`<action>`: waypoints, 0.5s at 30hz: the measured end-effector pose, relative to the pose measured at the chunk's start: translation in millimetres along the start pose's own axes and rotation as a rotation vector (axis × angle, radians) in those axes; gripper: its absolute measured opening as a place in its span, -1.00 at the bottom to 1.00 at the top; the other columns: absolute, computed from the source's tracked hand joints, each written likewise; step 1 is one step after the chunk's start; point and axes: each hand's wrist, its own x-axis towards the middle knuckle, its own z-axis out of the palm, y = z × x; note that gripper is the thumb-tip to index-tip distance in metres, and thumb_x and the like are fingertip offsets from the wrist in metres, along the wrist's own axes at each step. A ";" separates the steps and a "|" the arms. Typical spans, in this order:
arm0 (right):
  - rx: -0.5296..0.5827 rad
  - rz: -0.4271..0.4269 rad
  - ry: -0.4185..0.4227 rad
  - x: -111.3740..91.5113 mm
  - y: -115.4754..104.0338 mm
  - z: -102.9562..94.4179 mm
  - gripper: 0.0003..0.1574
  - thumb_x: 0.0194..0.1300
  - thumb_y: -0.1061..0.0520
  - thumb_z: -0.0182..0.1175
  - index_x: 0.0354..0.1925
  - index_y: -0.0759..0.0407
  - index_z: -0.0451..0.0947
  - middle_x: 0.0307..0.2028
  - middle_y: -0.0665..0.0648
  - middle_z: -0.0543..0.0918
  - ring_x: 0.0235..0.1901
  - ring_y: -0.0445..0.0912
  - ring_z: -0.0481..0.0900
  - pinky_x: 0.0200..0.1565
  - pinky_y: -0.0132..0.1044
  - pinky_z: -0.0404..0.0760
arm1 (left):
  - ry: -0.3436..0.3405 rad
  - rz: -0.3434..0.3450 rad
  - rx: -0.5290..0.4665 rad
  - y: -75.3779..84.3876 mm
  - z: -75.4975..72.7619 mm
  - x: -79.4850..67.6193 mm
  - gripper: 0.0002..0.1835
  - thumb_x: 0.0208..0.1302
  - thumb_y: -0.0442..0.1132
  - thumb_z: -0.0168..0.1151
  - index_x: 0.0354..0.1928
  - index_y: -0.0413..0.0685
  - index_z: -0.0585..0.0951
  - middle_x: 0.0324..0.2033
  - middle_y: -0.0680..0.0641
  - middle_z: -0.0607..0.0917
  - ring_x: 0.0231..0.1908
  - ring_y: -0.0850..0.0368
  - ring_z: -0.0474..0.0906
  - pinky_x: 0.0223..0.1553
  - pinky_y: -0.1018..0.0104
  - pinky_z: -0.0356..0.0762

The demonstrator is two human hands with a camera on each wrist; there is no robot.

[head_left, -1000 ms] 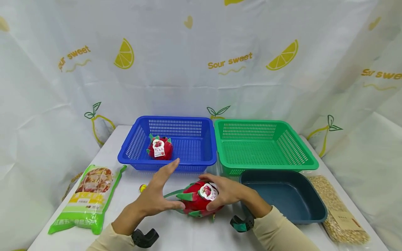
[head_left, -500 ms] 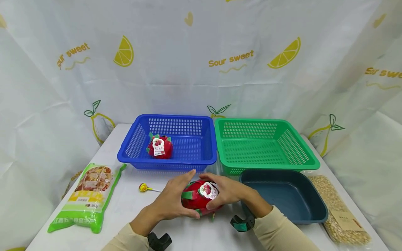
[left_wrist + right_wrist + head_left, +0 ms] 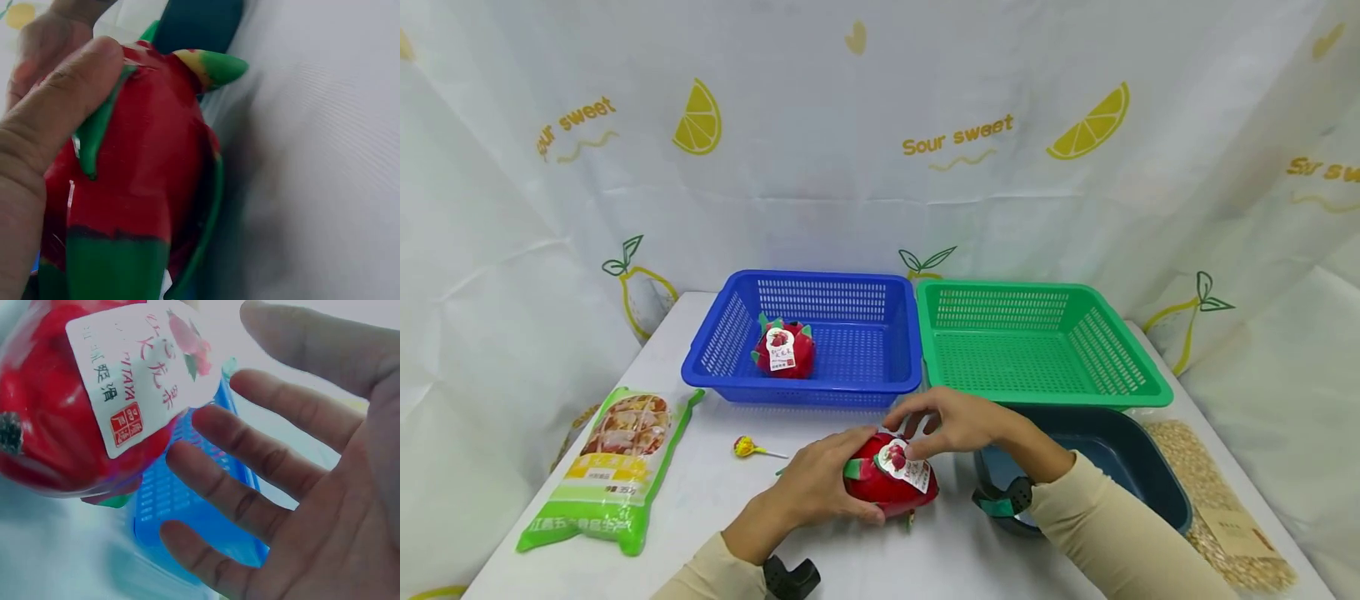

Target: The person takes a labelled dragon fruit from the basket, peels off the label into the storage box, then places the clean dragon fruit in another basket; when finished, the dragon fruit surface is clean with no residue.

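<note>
A red dragon fruit [image 3: 891,492] with green scales and a white label [image 3: 128,381] is at the front middle of the table. My left hand [image 3: 822,482] grips it from the left, and the thumb lies along its red skin in the left wrist view. Just to the right, my right hand [image 3: 961,421] has its fingers loosely spread. In the right wrist view those fingers are apart from the fruit. Left of my left hand lies a lollipop [image 3: 745,447] with a yellow and red wrapper.
A blue basket [image 3: 715,387] at the back holds another dragon fruit [image 3: 793,358]. Beside it stands a green basket [image 3: 1045,400]. The dark teal tub [image 3: 1112,433] is partly behind my right arm. A green food bag [image 3: 602,467] lies left, a grain bag [image 3: 1217,508] right.
My left hand has moved right and closed round the dragon fruit, uncovering the lollipop's stick. My right hand has loosened from the fruit and shifted up and right.
</note>
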 end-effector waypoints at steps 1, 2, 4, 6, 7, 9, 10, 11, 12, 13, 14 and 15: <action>-0.008 -0.020 -0.018 3.4 -0.7 -1.6 -0.54 0.24 0.10 0.30 0.09 0.19 0.58 -0.02 0.03 0.61 -0.11 -0.04 0.58 -0.12 -0.11 0.61 | 0.000 -0.003 -0.003 0.4 -0.8 0.7 0.09 -0.21 0.40 0.44 0.35 -0.05 0.39 0.18 0.02 0.53 0.09 0.09 0.50 0.01 0.04 0.52; -0.016 -0.032 -0.034 6.7 -1.4 -2.5 -0.62 0.24 0.12 0.30 0.04 0.16 0.62 -0.07 -0.01 0.62 -0.16 -0.07 0.58 -0.16 -0.16 0.63 | -0.001 -0.006 -0.008 0.7 -1.4 1.3 0.08 -0.22 0.40 0.45 0.34 -0.04 0.40 0.17 0.03 0.54 0.08 0.10 0.50 0.00 0.05 0.52; -0.038 -0.053 -0.057 12.3 -2.7 -2.9 -0.77 0.24 0.17 0.31 -0.10 0.12 0.67 -0.19 -0.07 0.63 -0.24 -0.12 0.57 -0.23 -0.22 0.64 | -0.008 -0.013 -0.013 1.5 -1.6 2.1 0.07 -0.22 0.39 0.46 0.33 -0.04 0.41 0.17 0.04 0.54 0.07 0.12 0.51 -0.02 0.07 0.54; -0.047 -0.061 -0.065 15.8 -4.1 -2.1 -0.90 0.23 0.21 0.32 -0.24 0.09 0.69 -0.29 -0.10 0.61 -0.30 -0.16 0.54 -0.26 -0.21 0.65 | -0.018 -0.024 -0.018 2.5 -1.7 2.9 0.06 -0.22 0.38 0.47 0.33 -0.04 0.41 0.17 0.05 0.54 0.05 0.13 0.51 -0.03 0.08 0.54; -0.046 -0.066 -0.063 16.7 -4.5 -1.5 -0.94 0.22 0.23 0.33 -0.30 0.09 0.68 -0.33 -0.11 0.60 -0.32 -0.17 0.54 -0.26 -0.20 0.65 | -0.023 -0.027 -0.018 2.8 -1.4 3.3 0.07 -0.22 0.38 0.47 0.33 -0.05 0.41 0.16 0.05 0.53 0.05 0.13 0.51 -0.03 0.09 0.54; -0.048 -0.082 -0.051 16.9 -5.9 -0.4 -0.92 0.21 0.26 0.33 -0.38 0.08 0.67 -0.38 -0.12 0.59 -0.34 -0.17 0.53 -0.25 -0.17 0.64 | -0.031 -0.035 -0.016 3.6 -1.3 3.6 0.07 -0.22 0.36 0.48 0.33 -0.06 0.41 0.16 0.06 0.53 0.05 0.14 0.51 -0.02 0.10 0.54; -0.055 -0.097 -0.045 16.3 -6.4 0.0 -0.90 0.21 0.27 0.33 -0.40 0.08 0.67 -0.38 -0.12 0.59 -0.33 -0.17 0.52 -0.24 -0.18 0.63 | -0.033 -0.039 -0.013 3.8 -1.3 3.7 0.07 -0.21 0.36 0.48 0.33 -0.05 0.40 0.16 0.06 0.54 0.05 0.15 0.51 -0.02 0.10 0.54; -0.061 -0.113 -0.038 15.3 -6.9 0.1 -0.90 0.21 0.27 0.33 -0.40 0.07 0.67 -0.38 -0.13 0.60 -0.32 -0.17 0.52 -0.23 -0.18 0.62 | -0.034 -0.040 -0.011 4.2 -1.6 3.7 0.06 -0.22 0.35 0.49 0.33 -0.06 0.40 0.16 0.06 0.54 0.04 0.14 0.51 -0.02 0.10 0.54; -0.067 -0.133 -0.031 13.9 -6.9 0.2 -0.89 0.21 0.26 0.32 -0.40 0.07 0.67 -0.38 -0.13 0.60 -0.31 -0.14 0.52 -0.22 -0.19 0.60 | -0.036 -0.041 -0.008 4.3 -1.8 3.6 0.06 -0.21 0.35 0.48 0.33 -0.06 0.41 0.15 0.06 0.54 0.04 0.14 0.51 -0.02 0.10 0.54; -0.068 -0.156 -0.025 12.2 -6.8 0.0 -0.89 0.22 0.26 0.31 -0.40 0.06 0.67 -0.37 -0.13 0.61 -0.30 -0.13 0.53 -0.19 -0.17 0.58 | -0.039 -0.043 -0.006 4.2 -1.9 3.4 0.06 -0.21 0.36 0.48 0.33 -0.06 0.41 0.15 0.05 0.54 0.03 0.14 0.51 -0.02 0.10 0.54; -0.061 -0.180 -0.020 10.2 -6.6 -0.5 -0.89 0.23 0.27 0.30 -0.40 0.07 0.67 -0.36 -0.12 0.62 -0.28 -0.11 0.53 -0.17 -0.15 0.57 | -0.041 -0.048 -0.007 4.5 -2.5 3.0 0.05 -0.21 0.35 0.48 0.33 -0.06 0.41 0.14 0.05 0.54 0.03 0.14 0.52 -0.02 0.11 0.54; -0.050 -0.203 -0.016 7.9 -6.1 -1.3 -0.89 0.24 0.27 0.29 -0.39 0.07 0.66 -0.35 -0.10 0.63 -0.27 -0.09 0.53 -0.16 -0.14 0.55 | -0.046 -0.053 -0.009 4.5 -2.9 2.5 0.05 -0.20 0.35 0.48 0.32 -0.06 0.41 0.14 0.05 0.55 0.03 0.13 0.52 -0.02 0.11 0.54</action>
